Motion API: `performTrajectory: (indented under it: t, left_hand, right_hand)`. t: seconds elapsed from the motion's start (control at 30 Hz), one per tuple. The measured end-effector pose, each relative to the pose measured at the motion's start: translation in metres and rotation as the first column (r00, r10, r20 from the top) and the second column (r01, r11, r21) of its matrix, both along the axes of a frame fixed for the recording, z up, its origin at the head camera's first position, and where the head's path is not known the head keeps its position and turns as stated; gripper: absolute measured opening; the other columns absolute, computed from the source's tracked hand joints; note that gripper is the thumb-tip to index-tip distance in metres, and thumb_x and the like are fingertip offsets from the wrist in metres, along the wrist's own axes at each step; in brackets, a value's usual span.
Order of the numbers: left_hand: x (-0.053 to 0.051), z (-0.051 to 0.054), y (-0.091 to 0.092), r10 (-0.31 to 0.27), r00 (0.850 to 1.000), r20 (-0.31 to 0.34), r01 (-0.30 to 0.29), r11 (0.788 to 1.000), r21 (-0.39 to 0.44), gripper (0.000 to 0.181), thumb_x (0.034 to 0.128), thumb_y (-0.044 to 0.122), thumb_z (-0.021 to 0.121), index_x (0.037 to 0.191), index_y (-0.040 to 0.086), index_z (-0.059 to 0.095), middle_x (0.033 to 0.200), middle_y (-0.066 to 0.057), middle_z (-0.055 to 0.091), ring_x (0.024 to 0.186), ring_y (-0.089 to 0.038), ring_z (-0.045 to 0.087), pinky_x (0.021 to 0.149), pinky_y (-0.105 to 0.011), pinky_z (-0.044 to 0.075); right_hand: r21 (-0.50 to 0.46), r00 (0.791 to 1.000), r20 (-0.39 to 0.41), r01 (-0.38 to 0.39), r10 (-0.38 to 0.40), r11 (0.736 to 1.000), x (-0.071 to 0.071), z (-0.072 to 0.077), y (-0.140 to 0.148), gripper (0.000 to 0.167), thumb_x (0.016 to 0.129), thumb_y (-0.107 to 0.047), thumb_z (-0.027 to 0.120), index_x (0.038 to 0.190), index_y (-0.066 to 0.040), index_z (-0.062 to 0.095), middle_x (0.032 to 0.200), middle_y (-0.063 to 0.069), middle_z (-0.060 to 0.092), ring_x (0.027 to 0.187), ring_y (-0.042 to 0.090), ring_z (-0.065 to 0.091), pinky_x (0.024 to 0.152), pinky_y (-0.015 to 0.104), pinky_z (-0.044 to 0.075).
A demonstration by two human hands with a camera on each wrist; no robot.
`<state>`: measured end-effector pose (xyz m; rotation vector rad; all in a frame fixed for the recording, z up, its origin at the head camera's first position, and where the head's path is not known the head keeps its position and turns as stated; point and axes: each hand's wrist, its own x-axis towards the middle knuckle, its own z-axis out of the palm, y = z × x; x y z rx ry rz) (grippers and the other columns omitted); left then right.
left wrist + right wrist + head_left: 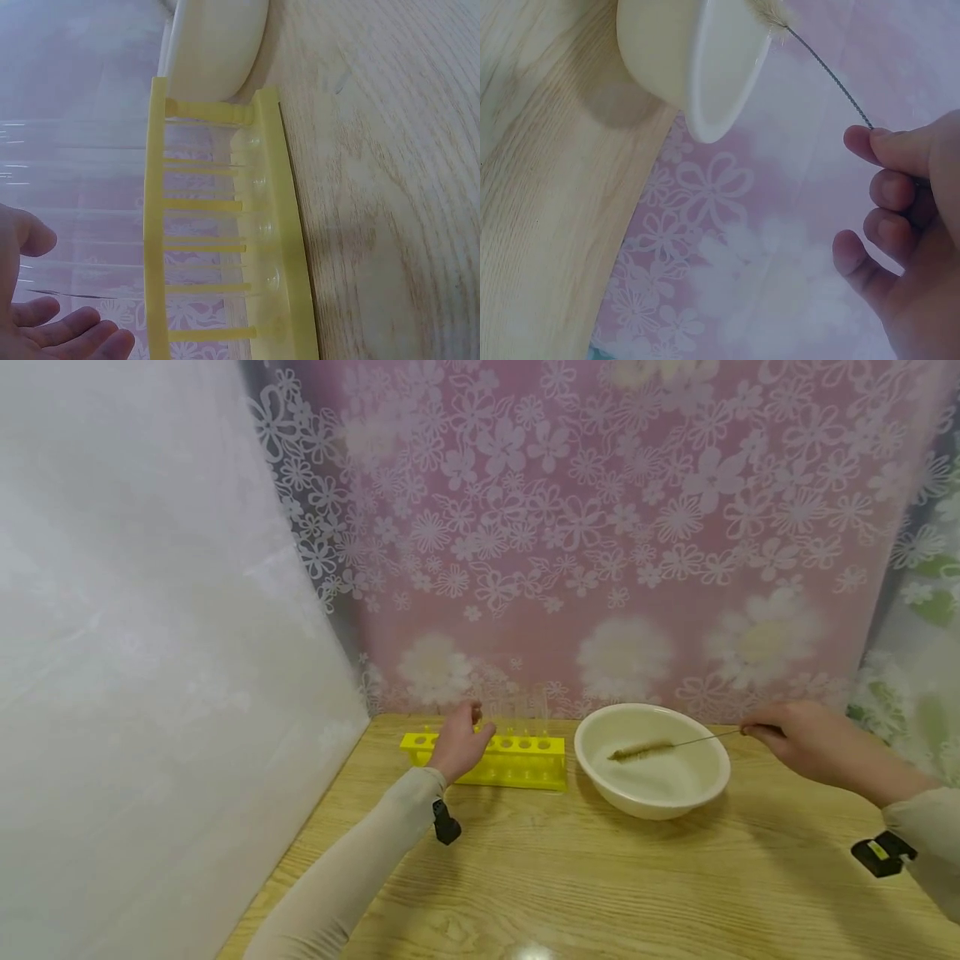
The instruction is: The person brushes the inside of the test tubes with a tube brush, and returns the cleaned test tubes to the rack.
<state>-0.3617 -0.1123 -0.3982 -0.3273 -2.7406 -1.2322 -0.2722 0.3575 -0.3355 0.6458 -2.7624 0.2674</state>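
Note:
My right hand (813,743) pinches the twisted wire handle of a test tube brush (641,750) between thumb and fingers. The brush's tan bristles hang over the white bowl (652,806). In the right wrist view, that wire (829,73) slants up from the fingertips toward the bowl's rim. My left hand (457,743) is over the yellow test tube rack (551,768), beside several clear test tubes (525,714) standing in it. Seen from the left wrist, the left thumb and fingers (71,334) are spread apart near the tubes' upper parts, without gripping one.
The bowl stands just right of the rack on a wooden table (570,877). A flowered pink curtain (600,568) hangs right behind both. White sheeting (172,652) borders the table's left side. Black wrist cameras (883,853) are strapped to both forearms.

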Motion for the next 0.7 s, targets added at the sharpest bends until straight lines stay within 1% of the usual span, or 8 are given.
performTrajectory:
  t: [0.1,0.17,0.3,0.4,0.57,0.7]
  left_hand:
    - [-0.001,-0.001,0.001,-0.002,1.0,-0.002,0.002,1.0,-0.003,0.058,0.1023,0.037,0.055,0.152,0.012,0.038,0.145,-0.011,0.051,0.134,-0.029,0.051,0.106,-0.049,0.046]
    - [-0.003,-0.002,0.001,-0.009,1.0,-0.007,0.009,1.0,-0.002,0.058,0.1027,0.036,0.055,0.152,0.01,0.039,0.144,-0.013,0.051,0.133,-0.03,0.051,0.106,-0.049,0.046]
    - [-0.006,-0.003,0.002,-0.026,0.999,-0.024,0.026,1.0,0.001,0.054,0.1034,0.033,0.056,0.149,0.007,0.041,0.136,-0.017,0.053,0.122,-0.032,0.055,0.1,-0.048,0.047]
    - [-0.007,-0.004,0.003,-0.034,0.999,-0.031,0.034,0.999,0.001,0.051,0.104,0.032,0.055,0.147,0.008,0.043,0.13,-0.015,0.055,0.115,-0.029,0.056,0.098,-0.046,0.049]
    - [-0.008,-0.005,0.003,-0.05,0.998,-0.039,0.05,0.999,0.004,0.043,0.1055,0.027,0.053,0.144,0.009,0.047,0.125,-0.009,0.059,0.112,-0.025,0.059,0.096,-0.044,0.052]
    - [-0.008,-0.005,0.002,-0.059,0.998,-0.037,0.06,0.998,0.014,0.037,0.1066,0.025,0.051,0.139,0.008,0.051,0.124,-0.009,0.061,0.109,-0.025,0.062,0.093,-0.045,0.054]
  right_hand:
    - [-0.01,0.999,-0.048,-0.006,0.006,1.0,0.0,-0.001,0.002,0.018,0.092,-0.007,0.07,0.109,-0.005,0.076,0.1,0.009,0.075,0.087,0.029,0.071,0.07,0.048,0.057]
    - [-0.014,0.996,-0.089,-0.01,0.008,1.0,0.0,-0.002,0.003,0.017,0.091,-0.006,0.071,0.107,-0.007,0.077,0.098,0.008,0.075,0.086,0.029,0.071,0.069,0.048,0.057]
    - [-0.026,0.988,-0.152,-0.018,0.014,0.999,0.001,-0.002,0.007,0.017,0.089,-0.003,0.072,0.104,-0.009,0.077,0.097,0.006,0.076,0.083,0.029,0.071,0.067,0.045,0.057]
    - [-0.023,0.982,-0.189,-0.026,0.021,0.999,0.001,-0.002,0.009,0.017,0.087,-0.002,0.073,0.103,-0.01,0.077,0.095,0.004,0.076,0.08,0.027,0.071,0.064,0.041,0.057]
    - [-0.03,0.973,-0.227,-0.037,0.029,0.999,0.001,-0.001,0.012,0.017,0.086,-0.002,0.075,0.1,-0.011,0.078,0.092,0.001,0.075,0.075,0.02,0.069,0.06,0.033,0.054]
    - [-0.042,0.971,-0.238,-0.04,0.028,0.998,0.001,-0.001,0.014,0.016,0.086,-0.002,0.075,0.1,-0.011,0.077,0.093,0.002,0.074,0.076,0.02,0.069,0.06,0.032,0.053]
